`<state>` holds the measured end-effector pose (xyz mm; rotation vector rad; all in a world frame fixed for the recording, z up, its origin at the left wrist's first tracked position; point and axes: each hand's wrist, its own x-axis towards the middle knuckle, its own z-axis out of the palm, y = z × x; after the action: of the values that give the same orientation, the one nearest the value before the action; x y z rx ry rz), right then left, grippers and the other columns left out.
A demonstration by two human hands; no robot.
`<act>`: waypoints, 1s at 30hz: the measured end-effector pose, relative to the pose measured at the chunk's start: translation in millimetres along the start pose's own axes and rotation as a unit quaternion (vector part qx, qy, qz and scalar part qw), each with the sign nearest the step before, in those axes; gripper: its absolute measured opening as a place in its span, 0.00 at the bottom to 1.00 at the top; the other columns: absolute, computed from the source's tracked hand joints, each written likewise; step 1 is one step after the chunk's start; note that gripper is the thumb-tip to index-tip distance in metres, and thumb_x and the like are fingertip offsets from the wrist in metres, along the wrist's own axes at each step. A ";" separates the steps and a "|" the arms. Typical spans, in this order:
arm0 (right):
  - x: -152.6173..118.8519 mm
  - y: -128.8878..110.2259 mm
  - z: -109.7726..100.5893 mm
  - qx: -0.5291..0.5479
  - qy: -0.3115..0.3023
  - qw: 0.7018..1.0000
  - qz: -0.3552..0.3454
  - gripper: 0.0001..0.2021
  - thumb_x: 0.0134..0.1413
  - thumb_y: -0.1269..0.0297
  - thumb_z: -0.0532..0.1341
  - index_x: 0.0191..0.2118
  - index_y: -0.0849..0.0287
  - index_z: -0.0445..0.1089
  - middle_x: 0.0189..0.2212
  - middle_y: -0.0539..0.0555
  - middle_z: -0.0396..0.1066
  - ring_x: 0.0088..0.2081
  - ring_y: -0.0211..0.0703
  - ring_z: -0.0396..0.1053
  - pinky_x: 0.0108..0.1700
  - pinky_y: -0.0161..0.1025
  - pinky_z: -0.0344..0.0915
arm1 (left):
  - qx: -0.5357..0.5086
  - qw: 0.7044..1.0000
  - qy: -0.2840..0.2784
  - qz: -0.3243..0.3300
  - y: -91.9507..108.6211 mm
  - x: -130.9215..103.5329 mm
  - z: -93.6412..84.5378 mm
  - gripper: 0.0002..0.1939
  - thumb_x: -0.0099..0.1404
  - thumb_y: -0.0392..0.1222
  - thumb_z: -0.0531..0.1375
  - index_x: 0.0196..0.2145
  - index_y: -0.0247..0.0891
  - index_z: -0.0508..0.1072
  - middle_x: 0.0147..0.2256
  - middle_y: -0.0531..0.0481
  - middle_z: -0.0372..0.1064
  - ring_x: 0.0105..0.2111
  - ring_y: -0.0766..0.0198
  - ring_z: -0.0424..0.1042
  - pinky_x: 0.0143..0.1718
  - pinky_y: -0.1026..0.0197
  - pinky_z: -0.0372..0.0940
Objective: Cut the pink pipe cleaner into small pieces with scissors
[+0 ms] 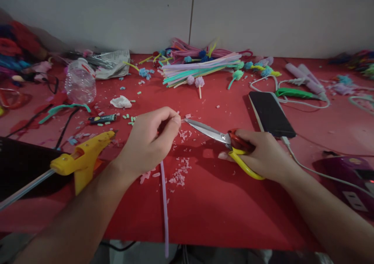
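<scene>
My left hand is closed, thumb and fingers pinched on a lilac pipe cleaner whose long end hangs below the palm past the table's front edge. My right hand grips scissors with one red and one yellow handle loop. The blades look closed or nearly so, and their tips point at the left fingertips, just beside a tiny pinched end. Pale pink clippings lie scattered on the red table under both hands.
A yellow glue gun stands at left, near a plastic bottle. Bundled pipe cleaners lie at the back, with small pompom pieces around them. A phone with a white cable sits at right, by a purple power socket.
</scene>
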<state>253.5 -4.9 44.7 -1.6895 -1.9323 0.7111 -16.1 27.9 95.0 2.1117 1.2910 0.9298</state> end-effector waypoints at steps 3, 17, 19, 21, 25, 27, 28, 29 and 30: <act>0.5 -0.6 0.2 -0.003 0.002 1.000 -0.002 0.36 0.43 0.23 0.65 0.23 0.53 0.52 0.21 0.44 0.46 0.25 0.36 0.44 0.24 0.37 0.46 | -0.001 1.000 -0.003 0.002 -0.1 0.2 0.6 0.14 0.73 0.38 0.55 0.28 0.37 0.67 0.23 0.58 0.59 0.24 0.71 0.58 0.25 0.63 0.53; 0.8 -0.5 0.1 0.003 0.010 1.000 0.016 0.37 0.42 0.23 0.66 0.22 0.53 0.52 0.20 0.45 0.46 0.25 0.36 0.45 0.23 0.37 0.47 | 0.012 1.000 -0.009 -0.004 1.0 0.1 -0.4 0.14 0.74 0.40 0.54 0.29 0.39 0.67 0.23 0.56 0.60 0.24 0.68 0.59 0.26 0.60 0.54; -0.2 0.6 0.2 0.006 0.012 1.000 0.019 0.37 0.41 0.23 0.66 0.23 0.53 0.52 0.21 0.45 0.46 0.25 0.36 0.45 0.24 0.37 0.47 | 0.010 1.000 -0.007 -0.005 1.5 0.6 -0.3 0.14 0.74 0.39 0.53 0.29 0.39 0.65 0.23 0.56 0.60 0.24 0.68 0.59 0.26 0.60 0.54; -0.6 0.7 -0.1 0.005 0.008 1.000 0.019 0.37 0.40 0.23 0.66 0.23 0.52 0.52 0.21 0.44 0.46 0.25 0.36 0.44 0.24 0.37 0.46 | 0.007 1.000 -0.004 -0.008 2.0 1.0 -0.2 0.14 0.74 0.38 0.53 0.28 0.39 0.64 0.23 0.56 0.59 0.24 0.68 0.59 0.26 0.61 0.54; -0.2 -1.4 -0.9 0.007 0.001 1.000 0.012 0.37 0.40 0.23 0.67 0.22 0.53 0.52 0.21 0.44 0.46 0.26 0.36 0.44 0.24 0.37 0.46 | 0.008 1.000 -0.006 -0.012 2.6 0.8 0.5 0.14 0.74 0.38 0.53 0.28 0.39 0.64 0.23 0.56 0.58 0.25 0.69 0.59 0.26 0.61 0.54; 0.0 -2.0 -0.9 0.009 0.002 1.000 0.010 0.37 0.41 0.23 0.66 0.23 0.53 0.52 0.21 0.44 0.46 0.26 0.36 0.44 0.24 0.37 0.47 | 0.007 1.000 -0.010 -0.013 2.5 0.4 1.0 0.14 0.75 0.38 0.53 0.28 0.39 0.64 0.23 0.57 0.58 0.24 0.69 0.58 0.26 0.61 0.54; 0.0 -2.2 -0.8 0.009 0.003 1.000 0.010 0.37 0.41 0.24 0.66 0.23 0.53 0.52 0.21 0.44 0.46 0.26 0.36 0.44 0.24 0.37 0.47 | 0.005 1.000 -0.012 -0.012 2.4 0.2 1.3 0.14 0.75 0.38 0.53 0.28 0.39 0.64 0.23 0.57 0.58 0.24 0.69 0.58 0.26 0.61 0.53; -0.1 -2.3 -0.6 0.009 0.003 1.000 0.010 0.37 0.41 0.24 0.66 0.23 0.53 0.52 0.21 0.44 0.46 0.26 0.36 0.44 0.24 0.37 0.47 | 0.004 1.000 -0.013 -0.011 2.3 0.0 1.5 0.15 0.75 0.38 0.53 0.28 0.39 0.64 0.23 0.57 0.58 0.24 0.69 0.58 0.25 0.61 0.53; -0.1 -2.3 -0.4 0.009 0.004 1.000 0.009 0.37 0.41 0.24 0.66 0.23 0.53 0.51 0.21 0.44 0.46 0.25 0.36 0.44 0.24 0.37 0.47 | 0.004 1.000 -0.013 -0.009 2.3 -0.2 1.6 0.14 0.75 0.39 0.54 0.29 0.39 0.64 0.23 0.57 0.58 0.23 0.70 0.57 0.25 0.61 0.53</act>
<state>252.1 -5.1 46.5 -1.6981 -1.9029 0.7256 -13.7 26.6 95.5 2.1071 1.3006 0.8883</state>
